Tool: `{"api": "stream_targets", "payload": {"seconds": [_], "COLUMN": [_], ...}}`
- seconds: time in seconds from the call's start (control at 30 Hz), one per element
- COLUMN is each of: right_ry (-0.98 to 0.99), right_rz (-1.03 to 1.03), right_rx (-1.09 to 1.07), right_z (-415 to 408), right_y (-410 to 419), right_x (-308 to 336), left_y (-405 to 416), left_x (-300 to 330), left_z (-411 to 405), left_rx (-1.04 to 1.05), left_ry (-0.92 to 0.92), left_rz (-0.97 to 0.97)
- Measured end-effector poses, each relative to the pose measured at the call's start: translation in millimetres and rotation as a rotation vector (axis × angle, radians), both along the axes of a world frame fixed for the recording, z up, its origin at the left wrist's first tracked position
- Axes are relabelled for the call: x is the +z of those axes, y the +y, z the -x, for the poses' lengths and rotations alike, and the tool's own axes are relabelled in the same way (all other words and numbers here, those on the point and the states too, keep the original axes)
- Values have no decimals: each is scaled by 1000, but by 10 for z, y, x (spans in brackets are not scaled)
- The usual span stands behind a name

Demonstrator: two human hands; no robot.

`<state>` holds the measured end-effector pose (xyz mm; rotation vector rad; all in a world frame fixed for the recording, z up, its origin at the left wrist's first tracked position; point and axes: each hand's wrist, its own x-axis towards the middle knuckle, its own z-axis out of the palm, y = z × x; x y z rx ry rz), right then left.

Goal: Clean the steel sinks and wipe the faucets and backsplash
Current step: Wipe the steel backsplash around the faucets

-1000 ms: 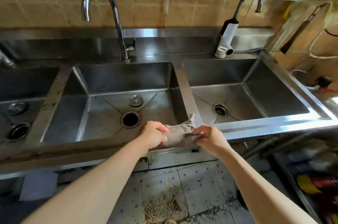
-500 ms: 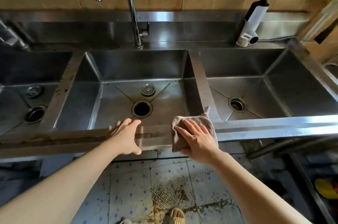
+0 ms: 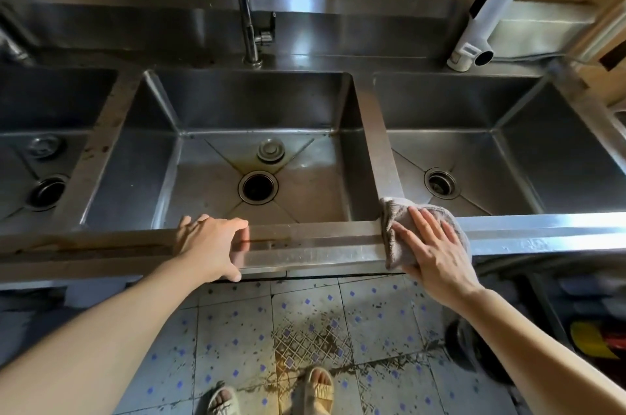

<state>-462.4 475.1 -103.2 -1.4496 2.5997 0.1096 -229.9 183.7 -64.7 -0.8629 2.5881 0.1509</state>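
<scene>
A grey-brown cloth [image 3: 394,221] lies over the front steel rim [image 3: 315,241], where the divider between the middle sink [image 3: 257,109] and the right sink [image 3: 542,150] meets it. My right hand [image 3: 432,245] presses flat on the cloth with straight, spread fingers. My left hand [image 3: 210,245] rests on the rim in front of the middle sink, thumb under the front edge, holding nothing. A chrome faucet [image 3: 245,7] rises behind the middle sink. A white-bodied faucet [image 3: 484,21] stands behind the right sink. The steel backsplash [image 3: 355,24] runs along the back.
A third sink [image 3: 50,102] sits at the left with its own drain. A loose round drain plug [image 3: 271,150] lies in the middle sink above the open drain [image 3: 258,186]. Brown stains streak the left part of the rim. Tiled floor and my sandalled feet [image 3: 318,384] are below.
Both hands held the cloth bunched on the rim a second ago. The left hand let go and moved left onto the rim; the right hand flattened the cloth and slid it slightly right.
</scene>
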Motion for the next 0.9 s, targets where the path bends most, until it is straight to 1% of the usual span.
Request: {"api": "stream_targets", "payload": {"seconds": [0.13, 0.2, 0.3, 0.33, 0.4, 0.53, 0.6, 0.67, 0.73, 0.8, 0.9], "right_ry": [-12, -45, -59, -65, -81, -165, -102, -44, -4, 29, 44], "right_rz": [65, 81, 35, 35, 39, 36, 13, -33, -85, -81, -64], "right_rx": [131, 167, 195, 202, 242, 304, 381, 361, 325, 316, 332], "right_z": [-433, -718, -1130, -1247, -1403, -1228, -991, -753, -685, -730, -895], "right_y": [-479, -804, -1238, -1357, -1533, -1514, -1355, -1129, -1003, -998, -1217], "right_x": [-35, -34, -49, -38, -9, 91, 145, 137, 132, 71, -5], "left_y": [-26, -29, -97, -150, -296, -672, -801, -856, -882, -884, -913], "left_x": [3, 0, -34, -38, -36, -33, -39, -54, -65, -75, -92], "left_z": [-5, -27, -194, -278, -461, -850, -976, -1033, -1049, -1047, -1044], "left_rx": [-23, -32, 36, 51, 57, 116, 135, 125, 106, 93, 72], "left_ry": [25, 56, 125, 136, 104, -26, -59, -58, -45, -35, -21], "left_rz": [-12, -48, -164, -175, -141, -59, -43, -34, -22, -14, -9]}}
